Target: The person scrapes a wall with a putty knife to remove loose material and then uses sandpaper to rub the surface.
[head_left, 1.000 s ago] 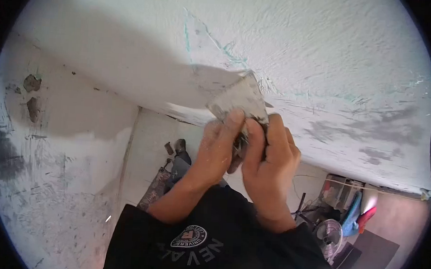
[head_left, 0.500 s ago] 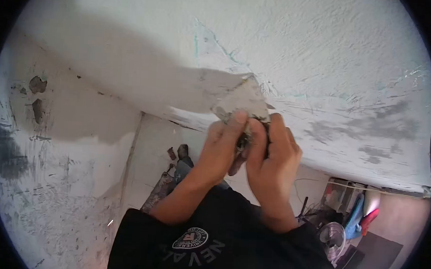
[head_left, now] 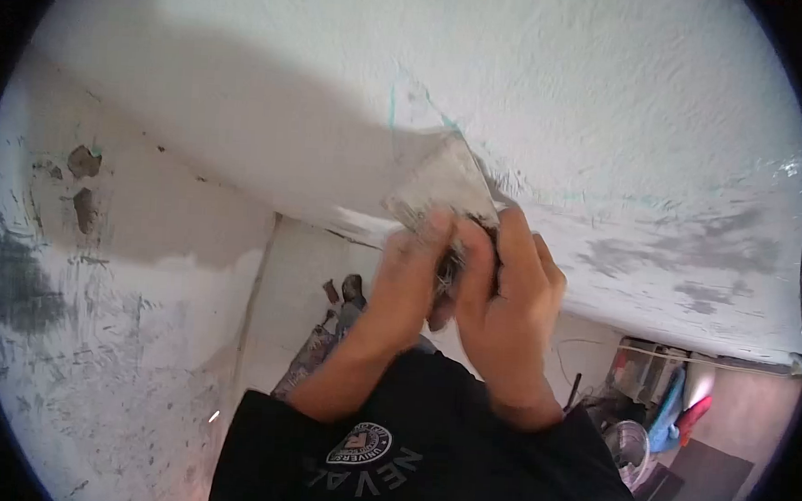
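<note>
A putty knife (head_left: 443, 182) with a pale, smeared blade is pressed at its upper corner against the white wall (head_left: 627, 99). My left hand (head_left: 411, 267) is closed on it from the left, thumb lying at the base of the blade. From the other side my right hand (head_left: 513, 302) grips it too, fingers curled around the handle end. Most of the handle is hidden by both hands. Just beyond the blade corner runs a teal streak (head_left: 427, 98) where paint has been scraped.
To the left an adjoining wall (head_left: 170, 329) has dark smudges and chipped spots (head_left: 85, 161). Grey patches (head_left: 719, 240) mark the right side of the scraped wall. Low on the right are a fan (head_left: 627, 442) and hanging blue cloth (head_left: 666, 411).
The putty knife has moved up and left along the teal streak, with both hands still on it. The view has shifted slightly.
</note>
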A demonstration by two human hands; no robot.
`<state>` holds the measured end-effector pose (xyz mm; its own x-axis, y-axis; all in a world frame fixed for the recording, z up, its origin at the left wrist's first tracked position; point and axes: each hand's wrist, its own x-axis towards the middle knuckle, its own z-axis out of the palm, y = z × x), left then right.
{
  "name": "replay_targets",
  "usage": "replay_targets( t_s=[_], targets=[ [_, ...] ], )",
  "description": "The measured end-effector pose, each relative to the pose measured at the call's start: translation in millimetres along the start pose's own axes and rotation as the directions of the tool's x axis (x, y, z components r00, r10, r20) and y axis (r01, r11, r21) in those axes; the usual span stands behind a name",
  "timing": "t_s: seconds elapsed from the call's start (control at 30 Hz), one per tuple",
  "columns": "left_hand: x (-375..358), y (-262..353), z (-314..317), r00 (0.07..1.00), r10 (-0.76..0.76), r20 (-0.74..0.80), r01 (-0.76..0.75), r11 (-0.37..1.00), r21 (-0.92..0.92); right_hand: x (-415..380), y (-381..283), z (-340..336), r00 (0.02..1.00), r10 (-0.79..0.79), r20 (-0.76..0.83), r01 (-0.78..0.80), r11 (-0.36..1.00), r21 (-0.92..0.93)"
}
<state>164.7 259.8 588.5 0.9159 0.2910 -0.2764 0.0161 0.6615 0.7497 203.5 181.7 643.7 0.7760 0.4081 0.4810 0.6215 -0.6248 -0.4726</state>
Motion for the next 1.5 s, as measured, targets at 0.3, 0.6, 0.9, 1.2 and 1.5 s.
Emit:
replay_targets(
  t_s=[0.3, 0.6, 0.9, 1.2, 1.5],
  targets=[
    [-11.8, 28.7, -59.1, 0.925, -0.169, 0.339, 0.059, 0.949, 0.311, -30.5, 30.3, -14.4, 0.995, -0.066, 0.077, 0.030, 0.916, 0.399],
    [-85.7, -79.2, -503.9, 0.419, -0.226, -0.880, 0.647, -0.606, 0.463, -113.2, 99.1, -55.2, 0.842, 0.530, 0.099, -0.524, 0.762, 0.381],
    [-24.6, -49.3, -367.0, 0.860, -0.177, -0.478, 0.510, 0.302, 0.805, -102.2, 87.2, -51.9, 0.897, 0.323, 0.302, -0.442, 0.629, 0.639],
    [-5.3, -0.9, -44.8, 0.845, 0.160, 0.511, -0.378, 0.854, 0.357, -73.4, 69.3, -17.5, 0.977, 0.178, 0.116, -0.212, 0.807, 0.551],
    [15.5, -2.8, -9.4, 0.968, 0.229, 0.100, -0.250, 0.879, 0.405, -59.1, 61.7, 20.1, 0.942, 0.213, -0.259, -0.093, 0.908, 0.408]
  ],
)
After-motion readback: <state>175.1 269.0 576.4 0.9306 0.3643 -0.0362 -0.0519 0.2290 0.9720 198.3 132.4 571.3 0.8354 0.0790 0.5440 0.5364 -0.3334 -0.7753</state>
